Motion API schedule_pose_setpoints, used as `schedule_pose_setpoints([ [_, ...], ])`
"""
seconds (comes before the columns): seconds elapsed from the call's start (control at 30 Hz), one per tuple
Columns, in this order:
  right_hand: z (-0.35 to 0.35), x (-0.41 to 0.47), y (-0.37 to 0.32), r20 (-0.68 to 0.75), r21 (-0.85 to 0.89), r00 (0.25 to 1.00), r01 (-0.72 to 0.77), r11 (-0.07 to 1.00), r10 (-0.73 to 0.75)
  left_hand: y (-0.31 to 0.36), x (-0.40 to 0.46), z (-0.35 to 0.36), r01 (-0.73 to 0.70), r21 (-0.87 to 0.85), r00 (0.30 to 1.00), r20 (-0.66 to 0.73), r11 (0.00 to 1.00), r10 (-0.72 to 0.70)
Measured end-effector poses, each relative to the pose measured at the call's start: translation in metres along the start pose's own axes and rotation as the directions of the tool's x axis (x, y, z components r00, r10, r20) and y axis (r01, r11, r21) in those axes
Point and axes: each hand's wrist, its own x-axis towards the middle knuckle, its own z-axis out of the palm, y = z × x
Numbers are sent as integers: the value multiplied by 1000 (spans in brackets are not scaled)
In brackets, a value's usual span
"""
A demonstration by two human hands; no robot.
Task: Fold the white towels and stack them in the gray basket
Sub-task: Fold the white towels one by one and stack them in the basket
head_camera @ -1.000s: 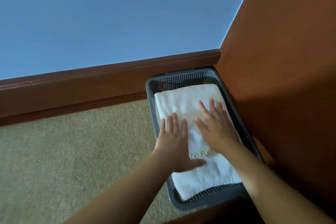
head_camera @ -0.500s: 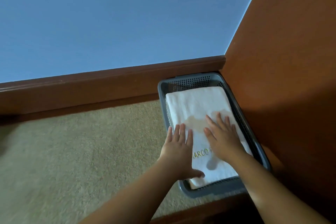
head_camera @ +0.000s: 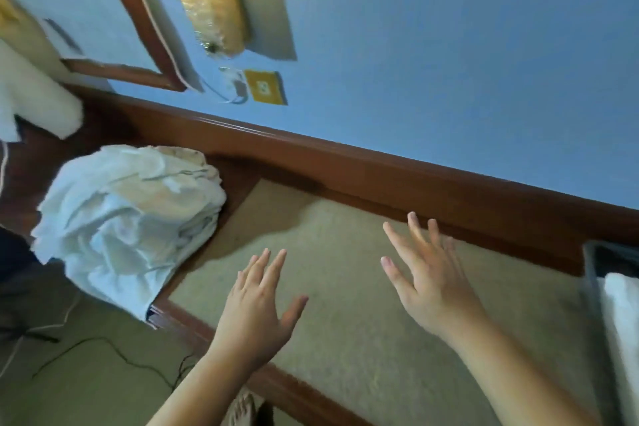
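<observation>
A crumpled heap of white towels [head_camera: 128, 218] lies at the left on the wooden border of a raised platform. The gray basket [head_camera: 593, 266] shows only at the right edge, with a folded white towel [head_camera: 622, 308] inside it. My left hand [head_camera: 257, 308] hovers over the beige carpeted surface [head_camera: 345, 304] with straight, spread fingers and holds nothing. My right hand [head_camera: 428, 273] is also spread flat and empty, further right. Both hands are apart from the basket and from the heap.
A brown wooden ledge [head_camera: 397, 169] runs along the blue wall behind the platform. A yellow wall socket [head_camera: 264, 86] with a plugged cable sits on the wall. Black cables [head_camera: 103, 346] trail on the lower floor at the left. A foot [head_camera: 242, 408] shows at the bottom.
Both hands have lifted off the folded towel in the basket and swung left. The view has turned left, so the basket slid to the right edge and the towel heap came into sight.
</observation>
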Motion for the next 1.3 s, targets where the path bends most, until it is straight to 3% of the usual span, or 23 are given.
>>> schedule_pose_setpoints([
  [0.2, 63, 102, -174, 123, -24, 967, 229, 973, -224, -165, 4, -68, 270, -135, 950, -120, 953, -287],
  [0.43, 149, 213, -367, 282, -86, 917, 317, 945, -282, -333, 43, -142, 347, -201, 915, -139, 916, -377],
  [0.57, 189, 262, -440, 268, -90, 932, 276, 957, -244, -403, 77, -180, 343, -212, 919, -127, 915, -373],
  [0.83, 223, 322, -503, 88, -145, 994, 74, 987, -61, -475, 167, -193, 263, -157, 940, -183, 952, -290],
  [1.03, 224, 358, -527, 119, -252, 965, 258, 933, -235, -489, 209, -181, 217, -78, 960, -163, 973, -227],
  [1.17, 234, 366, -538, 121, -277, 931, 365, 889, -344, -508, 211, -177, 73, -45, 946, -314, 996, -83],
  [1.3, 237, 363, -544, 58, -241, 914, 403, 883, -401, -501, 207, -197, -20, -22, 889, -458, 1000, 8],
])
